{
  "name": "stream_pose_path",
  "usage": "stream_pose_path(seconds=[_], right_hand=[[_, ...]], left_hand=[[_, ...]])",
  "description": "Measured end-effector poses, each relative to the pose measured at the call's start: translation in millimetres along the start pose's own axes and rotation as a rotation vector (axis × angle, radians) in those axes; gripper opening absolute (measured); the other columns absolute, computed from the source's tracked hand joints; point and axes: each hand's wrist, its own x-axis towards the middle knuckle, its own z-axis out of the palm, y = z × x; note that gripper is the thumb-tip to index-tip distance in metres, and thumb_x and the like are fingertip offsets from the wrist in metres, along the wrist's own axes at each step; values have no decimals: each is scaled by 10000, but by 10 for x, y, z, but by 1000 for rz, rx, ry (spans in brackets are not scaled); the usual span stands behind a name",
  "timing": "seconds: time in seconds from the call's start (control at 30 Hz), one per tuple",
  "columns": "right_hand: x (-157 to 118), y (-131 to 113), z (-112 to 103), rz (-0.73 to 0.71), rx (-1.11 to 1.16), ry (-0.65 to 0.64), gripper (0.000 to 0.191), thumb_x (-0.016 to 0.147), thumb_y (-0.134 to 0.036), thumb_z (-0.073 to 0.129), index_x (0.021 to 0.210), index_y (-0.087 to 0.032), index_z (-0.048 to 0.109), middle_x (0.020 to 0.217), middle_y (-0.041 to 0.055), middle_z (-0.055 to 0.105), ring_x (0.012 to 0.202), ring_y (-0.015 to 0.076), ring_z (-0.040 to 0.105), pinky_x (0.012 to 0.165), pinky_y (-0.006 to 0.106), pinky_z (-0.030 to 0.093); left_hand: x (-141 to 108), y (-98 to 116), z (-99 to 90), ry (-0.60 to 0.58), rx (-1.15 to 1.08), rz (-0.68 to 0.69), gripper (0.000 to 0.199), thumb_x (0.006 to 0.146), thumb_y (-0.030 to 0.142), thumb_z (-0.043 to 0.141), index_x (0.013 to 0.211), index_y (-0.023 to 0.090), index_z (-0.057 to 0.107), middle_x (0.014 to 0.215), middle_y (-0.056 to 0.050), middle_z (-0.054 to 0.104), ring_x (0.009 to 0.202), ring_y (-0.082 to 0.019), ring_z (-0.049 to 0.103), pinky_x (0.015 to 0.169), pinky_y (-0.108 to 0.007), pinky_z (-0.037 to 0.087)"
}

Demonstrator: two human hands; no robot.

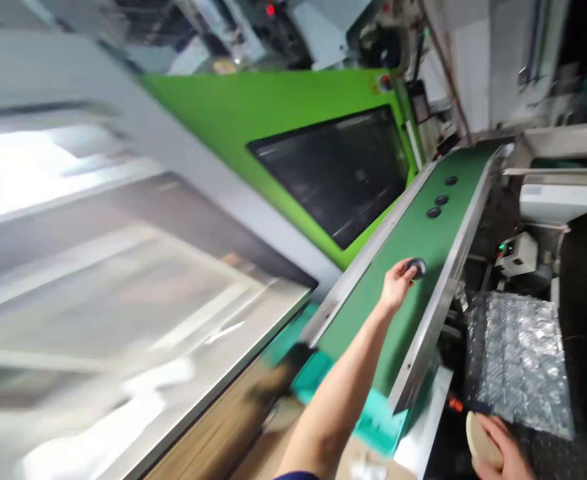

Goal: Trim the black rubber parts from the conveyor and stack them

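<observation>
Over the green conveyor belt [373, 293], my left hand [397, 285] is closed on a small dark round cap-like part [415, 269], pinched at its edge between thumb and fingers. Three similar dark round parts lie farther up the belt, the closest being a black disc [433, 213]. At the lower right, my right hand [506, 450] is wrapped round a cream-coloured object with a rounded edge [479, 440]; its kind cannot be made out. My left forearm crosses the belt's near end and hides part of it.
A teal bin [381, 423] sits beneath the belt's near end. Metal rails [446, 287] edge the belt. Left stands a green machine [273, 107] with a dark window. Right are bubble wrap [523, 360] and a small white box [518, 255]. The blurred glossy panel [123, 287] fills the left.
</observation>
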Motion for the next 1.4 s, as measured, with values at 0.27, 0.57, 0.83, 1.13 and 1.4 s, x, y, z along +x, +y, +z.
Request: stream_pose_path(seconds=[0.27, 0.57, 0.83, 1.13, 1.4], right_hand=[[-111, -1779, 781, -734, -141, 39, 494, 937, -484, 488, 1353, -252, 617, 1321, 12, 412, 1281, -11, 386, 1152, 134, 422], [-419, -1842, 2967, -880, -582, -619, 515, 1006, -504, 326, 1377, -302, 621, 1337, 68, 363, 1165, 53, 286, 1078, 205, 362], [-704, -1833, 3386, -1068, -719, -710, 564, 1029, -507, 221, 1403, -320, 600, 1397, 33, 316, 1161, 58, 232, 1117, 230, 299], [-615, -1877, 3403, -916, -714, -777, 535, 1009, -502, 287, 1408, -327, 597, 1418, 24, 299, 1194, 64, 245, 1158, 255, 310], [-87, -2054, 3309, -642, -633, -701, 534, 970, -481, 395, 1419, -269, 590, 1387, 48, 345, 1273, 79, 303, 1227, 314, 288]], left_hand=[[-3980, -946, -1149, 676, -734, -489, 481, 736, 472, 829, 1033, 112, 714, 848, -50, 607, 672, -84, 513, 546, -187, 372], [-6035, -1351, -1288, 1177, -1437, -281, 362, 1033, 384, 480, 1144, 93, 664, 1219, -152, 644, 1088, -207, 629, 976, -345, 508], [-6564, -1489, -1440, 1350, -1534, -160, 241, 1010, 213, 488, 1098, 64, 656, 1186, -152, 653, 1027, -199, 638, 978, -350, 505], [-6473, -1600, -1524, 1358, -1455, -226, 223, 1006, 227, 525, 1068, 55, 652, 1102, -150, 669, 938, -183, 643, 932, -357, 514], [-6115, -1621, -1593, 1192, -1460, -352, 336, 1044, 330, 457, 1203, 69, 596, 1201, -165, 649, 974, -224, 653, 812, -374, 525]])
